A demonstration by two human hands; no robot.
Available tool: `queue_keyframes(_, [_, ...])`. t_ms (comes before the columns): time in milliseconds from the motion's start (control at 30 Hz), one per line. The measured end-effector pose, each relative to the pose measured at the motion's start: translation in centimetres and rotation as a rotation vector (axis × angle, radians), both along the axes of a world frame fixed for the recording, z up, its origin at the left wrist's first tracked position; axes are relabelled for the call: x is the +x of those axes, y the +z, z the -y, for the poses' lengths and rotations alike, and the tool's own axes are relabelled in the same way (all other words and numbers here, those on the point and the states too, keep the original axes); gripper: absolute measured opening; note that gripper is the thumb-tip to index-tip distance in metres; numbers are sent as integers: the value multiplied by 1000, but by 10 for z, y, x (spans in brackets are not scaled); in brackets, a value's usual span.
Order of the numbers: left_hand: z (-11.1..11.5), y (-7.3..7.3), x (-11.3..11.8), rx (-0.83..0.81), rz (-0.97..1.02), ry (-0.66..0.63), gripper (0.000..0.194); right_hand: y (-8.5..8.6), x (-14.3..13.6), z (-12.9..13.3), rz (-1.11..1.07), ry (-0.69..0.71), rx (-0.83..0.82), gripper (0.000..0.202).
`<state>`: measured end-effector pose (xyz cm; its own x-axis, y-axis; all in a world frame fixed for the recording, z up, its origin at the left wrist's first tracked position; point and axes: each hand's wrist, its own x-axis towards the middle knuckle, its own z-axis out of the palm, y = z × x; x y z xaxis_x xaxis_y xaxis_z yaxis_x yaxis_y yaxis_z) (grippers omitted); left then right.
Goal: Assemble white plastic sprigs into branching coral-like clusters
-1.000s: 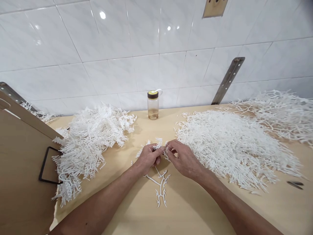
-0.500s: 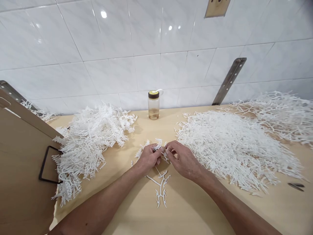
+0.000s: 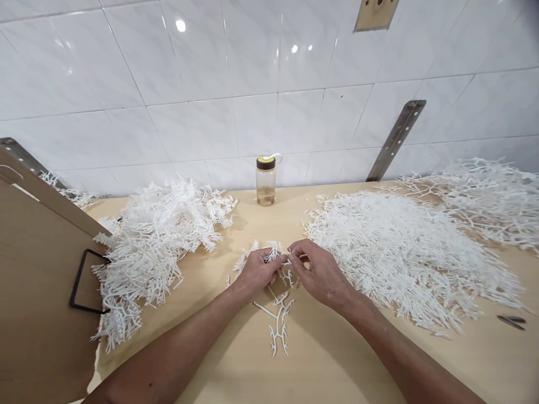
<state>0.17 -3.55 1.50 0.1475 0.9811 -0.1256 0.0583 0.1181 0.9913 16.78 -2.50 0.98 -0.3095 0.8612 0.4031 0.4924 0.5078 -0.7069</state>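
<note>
Pinching a feathery white tuft [image 3: 272, 252] between thumb and fingers, the left hand [image 3: 254, 273] is beside the right hand [image 3: 323, 276], its fingertips close together, though I cannot tell what they grip. Nearer the wearer, a white branch [image 3: 277, 324] lies on the table [image 3: 324, 365]; it looks light and springy, its thin tips easily snapped, so the thicker stem seems the safer hold.

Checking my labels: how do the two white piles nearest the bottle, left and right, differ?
The left pile looks clumped into bushy tufts; the right pile looks like loose, thin sprigs. The left pile covers a smaller area; the right pile spreads wider. Both are white heaps.
</note>
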Motion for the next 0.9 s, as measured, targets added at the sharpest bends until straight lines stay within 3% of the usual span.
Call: queue_keyframes(900, [-2, -4, 1, -54, 89, 53, 47, -2, -9, 4, 64, -1, -58, 10])
